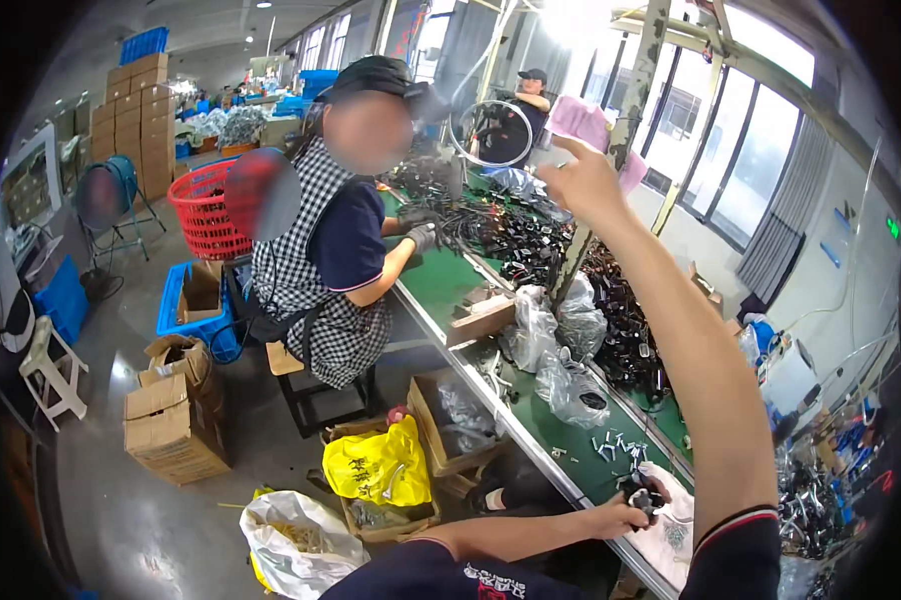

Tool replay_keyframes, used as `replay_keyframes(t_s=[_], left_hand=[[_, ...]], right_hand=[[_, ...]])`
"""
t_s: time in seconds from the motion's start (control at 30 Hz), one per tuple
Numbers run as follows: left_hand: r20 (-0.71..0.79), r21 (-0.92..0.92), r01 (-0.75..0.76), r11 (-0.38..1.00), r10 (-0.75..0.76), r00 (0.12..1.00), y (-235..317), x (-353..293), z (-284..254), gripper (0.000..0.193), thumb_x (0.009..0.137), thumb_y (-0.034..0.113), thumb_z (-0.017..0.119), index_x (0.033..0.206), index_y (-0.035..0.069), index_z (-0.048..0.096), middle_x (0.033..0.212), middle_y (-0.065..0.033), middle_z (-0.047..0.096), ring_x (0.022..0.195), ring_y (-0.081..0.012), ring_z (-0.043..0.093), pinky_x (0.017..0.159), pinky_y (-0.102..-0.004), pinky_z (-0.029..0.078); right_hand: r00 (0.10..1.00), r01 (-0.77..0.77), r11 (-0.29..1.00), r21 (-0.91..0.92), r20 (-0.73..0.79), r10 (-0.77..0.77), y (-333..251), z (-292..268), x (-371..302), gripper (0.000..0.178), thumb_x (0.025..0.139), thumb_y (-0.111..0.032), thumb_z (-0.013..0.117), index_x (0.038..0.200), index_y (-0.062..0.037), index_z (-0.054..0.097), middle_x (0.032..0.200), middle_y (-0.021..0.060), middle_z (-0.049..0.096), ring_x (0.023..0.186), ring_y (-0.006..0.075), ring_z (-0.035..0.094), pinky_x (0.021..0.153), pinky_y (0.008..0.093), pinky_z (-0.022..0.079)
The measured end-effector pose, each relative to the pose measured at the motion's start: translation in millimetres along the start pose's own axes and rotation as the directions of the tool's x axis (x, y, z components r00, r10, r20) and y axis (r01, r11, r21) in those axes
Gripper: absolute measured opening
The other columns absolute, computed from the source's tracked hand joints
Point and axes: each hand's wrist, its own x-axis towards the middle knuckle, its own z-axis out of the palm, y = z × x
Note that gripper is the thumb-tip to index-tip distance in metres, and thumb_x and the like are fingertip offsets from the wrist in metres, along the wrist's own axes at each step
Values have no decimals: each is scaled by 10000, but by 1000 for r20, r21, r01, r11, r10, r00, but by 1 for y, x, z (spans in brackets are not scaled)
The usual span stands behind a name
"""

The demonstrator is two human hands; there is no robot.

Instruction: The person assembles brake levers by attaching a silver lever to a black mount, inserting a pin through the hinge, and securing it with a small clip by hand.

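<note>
Low over the near end of the green work table (571, 440), my left hand (619, 518) is closed on a small black and metal part (645, 496). A pale cloth (676, 515) lies beneath and beside it. Several silver screws (619, 448) are scattered just beyond that hand. My right hand (583, 185) is raised high, close to the worn upright post (635, 90). Its fingers are partly bent and apart, and I see nothing held in them. A pink cloth (579, 120) hangs behind it.
Clear plastic bags (571, 385) and a small open carton (483, 318) sit along the table, beside a long heap of black parts (621, 330). A gloved co-worker (321, 220) sits at the left edge. A yellow bag (379, 462) and a white sack (301, 540) stand below.
</note>
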Motion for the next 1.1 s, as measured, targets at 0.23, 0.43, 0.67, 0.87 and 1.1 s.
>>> replay_keyframes(t_s=[0.23,0.43,0.67,0.87,1.1], left_hand=[[136,-97,120,988,-106,985,-11,-6,11,494,601,-40,553,1069,76,445,964,-54,506,731,-135,511,638,-251,426],[163,-142,195,970,-172,972,-9,-13,22,483,611,-38,544,1072,67,446,938,-56,510,722,-137,510,627,-249,421],[173,-186,231,955,-199,965,-1,-18,21,470,623,-36,534,1075,56,446,908,-59,515,712,-139,508,613,-247,415],[130,-223,92,971,-64,990,17,-28,9,458,634,-26,533,1078,48,447,912,-58,513,712,-138,504,608,-247,408],[286,-336,80,939,20,958,10,-31,0,494,629,-105,477,1092,67,478,1027,-33,481,894,-111,459,723,-242,397]], right_hand=[[993,-94,964,-249,-89,74,-7,78,50,357,738,-173,537,1034,20,488,1071,258,514,1024,356,496,873,356,394],[988,-156,951,-268,-54,147,-34,66,73,394,743,-151,527,1083,26,433,1079,252,510,1035,335,497,870,357,409],[978,-204,941,-270,-26,205,-25,73,75,372,726,-181,558,1023,35,498,1064,247,523,1007,335,517,850,361,424],[936,176,936,-306,346,-63,24,72,12,252,727,-236,594,743,15,615,684,154,600,563,217,583,533,320,466],[897,-292,956,27,354,264,84,-31,-164,150,756,-121,587,806,21,582,651,60,587,545,115,547,509,228,432]])
